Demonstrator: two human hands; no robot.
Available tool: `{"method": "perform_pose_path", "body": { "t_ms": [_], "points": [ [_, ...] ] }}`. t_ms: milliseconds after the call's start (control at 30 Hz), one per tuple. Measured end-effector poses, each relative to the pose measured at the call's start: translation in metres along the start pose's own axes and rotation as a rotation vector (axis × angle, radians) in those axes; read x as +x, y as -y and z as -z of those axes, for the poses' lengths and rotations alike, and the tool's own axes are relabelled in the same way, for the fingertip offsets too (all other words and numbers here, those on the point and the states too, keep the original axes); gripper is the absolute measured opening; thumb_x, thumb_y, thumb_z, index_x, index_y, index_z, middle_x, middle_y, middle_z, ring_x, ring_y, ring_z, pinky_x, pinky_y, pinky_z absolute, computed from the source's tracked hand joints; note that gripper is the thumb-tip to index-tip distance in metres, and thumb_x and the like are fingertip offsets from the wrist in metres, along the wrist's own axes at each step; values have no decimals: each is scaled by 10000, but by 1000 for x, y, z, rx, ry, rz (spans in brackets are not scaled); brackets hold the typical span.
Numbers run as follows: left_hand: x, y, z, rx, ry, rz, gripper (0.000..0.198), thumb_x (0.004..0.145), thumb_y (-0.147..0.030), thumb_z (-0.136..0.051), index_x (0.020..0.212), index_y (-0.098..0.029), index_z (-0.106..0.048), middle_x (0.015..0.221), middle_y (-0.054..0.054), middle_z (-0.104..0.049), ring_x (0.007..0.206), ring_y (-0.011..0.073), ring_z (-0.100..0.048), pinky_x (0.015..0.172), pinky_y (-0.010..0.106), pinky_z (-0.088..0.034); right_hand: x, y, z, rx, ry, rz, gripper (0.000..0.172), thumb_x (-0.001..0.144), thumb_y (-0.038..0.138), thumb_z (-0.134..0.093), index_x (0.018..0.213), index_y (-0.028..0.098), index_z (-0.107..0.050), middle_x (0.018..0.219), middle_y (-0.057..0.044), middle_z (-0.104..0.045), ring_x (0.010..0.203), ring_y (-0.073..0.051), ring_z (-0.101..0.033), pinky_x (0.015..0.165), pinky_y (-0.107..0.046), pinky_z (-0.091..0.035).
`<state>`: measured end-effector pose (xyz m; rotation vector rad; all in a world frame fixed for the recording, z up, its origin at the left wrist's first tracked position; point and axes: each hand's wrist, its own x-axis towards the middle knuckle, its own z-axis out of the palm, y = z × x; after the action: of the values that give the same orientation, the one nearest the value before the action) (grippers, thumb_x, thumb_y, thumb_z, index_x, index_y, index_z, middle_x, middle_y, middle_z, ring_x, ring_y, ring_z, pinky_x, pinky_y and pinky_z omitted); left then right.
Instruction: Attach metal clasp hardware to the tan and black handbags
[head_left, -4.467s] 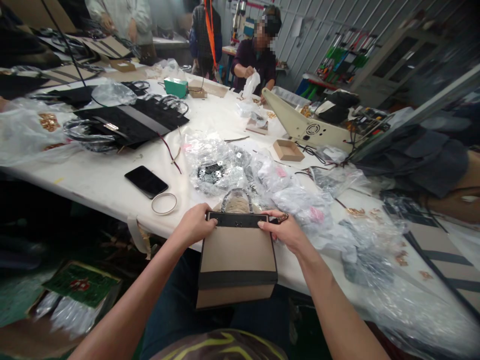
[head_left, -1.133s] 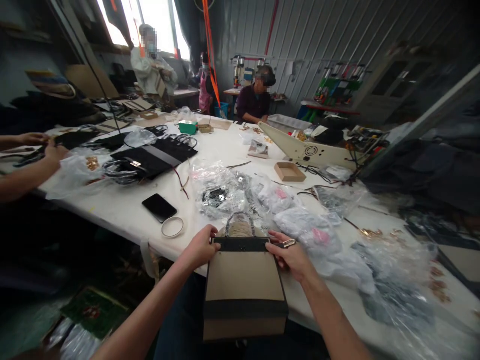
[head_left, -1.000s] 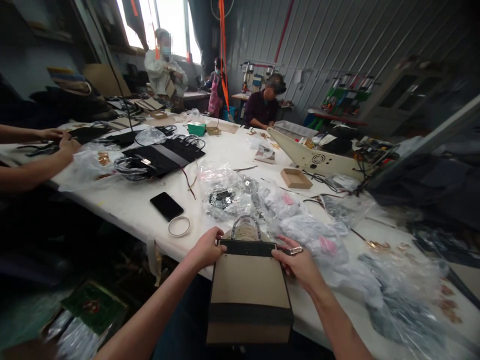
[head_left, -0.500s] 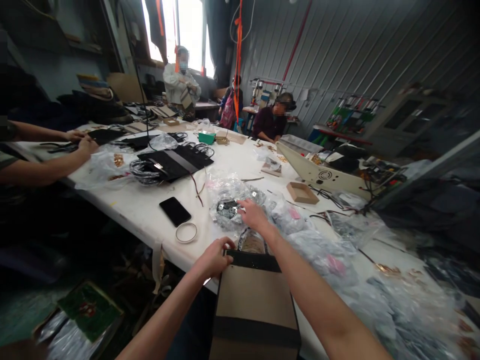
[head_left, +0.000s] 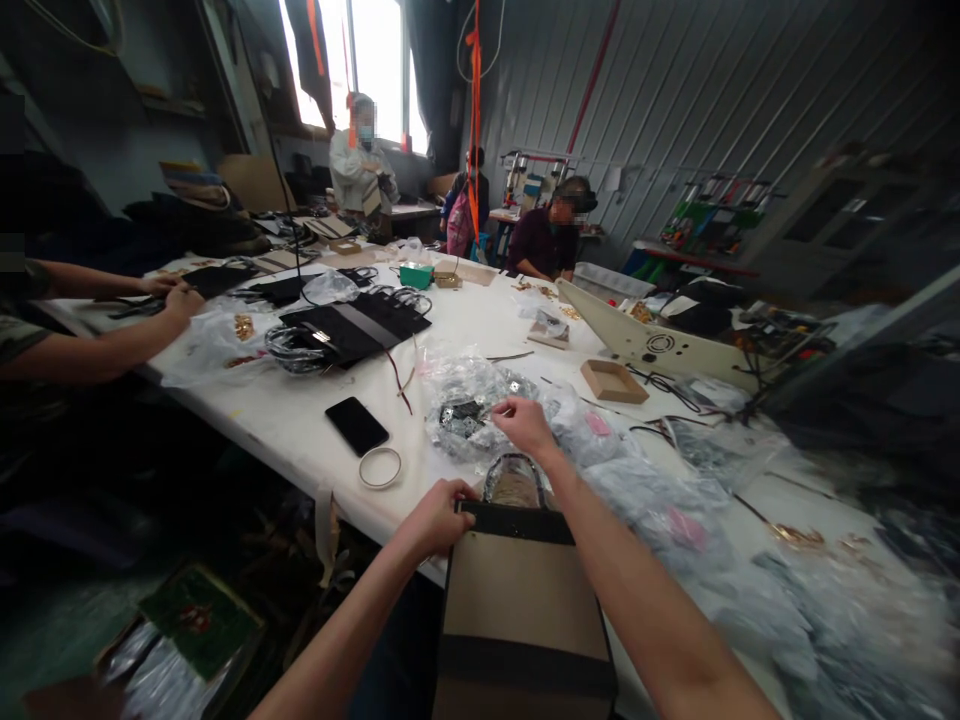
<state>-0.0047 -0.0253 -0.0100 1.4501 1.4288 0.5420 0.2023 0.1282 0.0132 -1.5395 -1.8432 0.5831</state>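
A tan bag with black bands [head_left: 517,610] hangs against the near edge of the white table [head_left: 300,420], its wrapped handle [head_left: 513,478] lying on the tabletop. My left hand [head_left: 435,515] is closed on the bag's black top edge at its left corner. My right hand [head_left: 525,425] reaches forward over the handle into a clear plastic bag of small dark metal parts [head_left: 469,405], fingers pinched together; what they hold is too small to make out.
A black phone [head_left: 357,425] and a thin ring [head_left: 379,466] lie left of the bags. More crumpled plastic bags [head_left: 660,500] spread to the right. A small cardboard tray [head_left: 613,380] and black bag panels [head_left: 352,325] lie further back. Another person's arms [head_left: 112,335] rest at the left; other people work beyond.
My right hand has left the bag's top right corner and reached forward into the plastic bag of metal parts. My left hand stays on the bag. The view has tilted upward.
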Motion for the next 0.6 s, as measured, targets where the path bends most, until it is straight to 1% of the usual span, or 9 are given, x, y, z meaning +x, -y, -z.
{"method": "perform_pose_path", "body": {
  "t_ms": [100, 133, 200, 267, 333, 367, 433, 533, 600],
  "points": [
    [0, 2, 0, -14, -20, -46, 381, 797, -120, -711, 1160, -165, -817, 1043, 78, -776, 848, 198, -685, 723, 267, -551, -54, -7, 32, 138, -30, -62, 298, 911, 373, -711, 1084, 146, -795, 861, -74, -803, 746, -206, -727, 700, -315, -584],
    [1, 4, 0, -22, -15, -50, 379, 799, -134, -709, 1161, -165, -816, 1027, 74, -772, 825, 192, -675, 703, 264, -543, -76, -10, 42, 204, -19, -79, 343, 914, 409, -723, 1127, 150, -791, 878, -73, -802, 735, -199, -719, 661, -302, -576],
    [4, 6, 0, -30, 13, -62, 372, 786, -150, -702, 1141, -161, -812, 982, 61, -756, 777, 174, -647, 650, 245, -510, -122, -14, 56, 324, 59, -124, 383, 914, 452, -756, 1179, 179, -806, 912, -62, -797, 694, -179, -683, 600, -285, -548],
    [8, 7, 1, -34, 61, -62, 383, 774, -170, -691, 1140, -160, -803, 896, 39, -723, 703, 154, -608, 587, 231, -460, -162, -16, 60, 365, 166, -166, 366, 941, 451, -751, 1211, 218, -832, 900, -44, -784, 649, -163, -642, 570, -286, -524],
    [11, 7, 2, -33, 111, -44, 427, 779, -203, -676, 1189, -167, -789, 804, 10, -675, 606, 141, -557, 527, 236, -412, -191, -16, 54, 308, 190, -161, 361, 993, 420, -703, 1288, 252, -825, 878, -34, -773, 660, -174, -648, 606, -307, -540],
    [12, 6, 3, -18, 127, -41, 446, 781, -216, -674, 1211, -170, -786, 775, 0, -658, 574, 140, -538, 515, 245, -403, -201, -16, 49, 273, 155, -136, 363, 1014, 397, -683, 1324, 259, -811, 880, -37, -774, 702, -192, -673, 653, -324, -561],
    [14, 5, 5, 52, 131, -68, 453, 782, -227, -675, 1214, -173, -801, 770, 5, -656, 588, 158, -557, 543, 271, -437, -212, -15, 38, 194, 50, -53, 330, 1052, 357, -642, 1332, 266, -793, 949, -59, -791, 835, -233, -725, 786, -369, -596],
    [16, 2, 9, 210, 87, -146, 406, 771, -215, -701, 1149, -186, -845, 924, 60, -707, 805, 228, -666, 736, 331, -550, -218, -15, 27, 101, -54, 74, 242, 1104, 309, -568, 1206, 264, -783, 1113, -91, -796, 1041, -273, -743, 962, -419, -586],
    [15, -2, 12, 278, 51, -176, 390, 761, -230, -744, 1136, -205, -850, 1105, 98, -709, 989, 281, -698, 890, 379, -580, -220, -15, 23, 77, -103, 127, 230, 1124, 277, -532, 1169, 260, -757, 1154, -95, -783, 1112, -271, -733, 1010, -418, -566]
  ]
}}
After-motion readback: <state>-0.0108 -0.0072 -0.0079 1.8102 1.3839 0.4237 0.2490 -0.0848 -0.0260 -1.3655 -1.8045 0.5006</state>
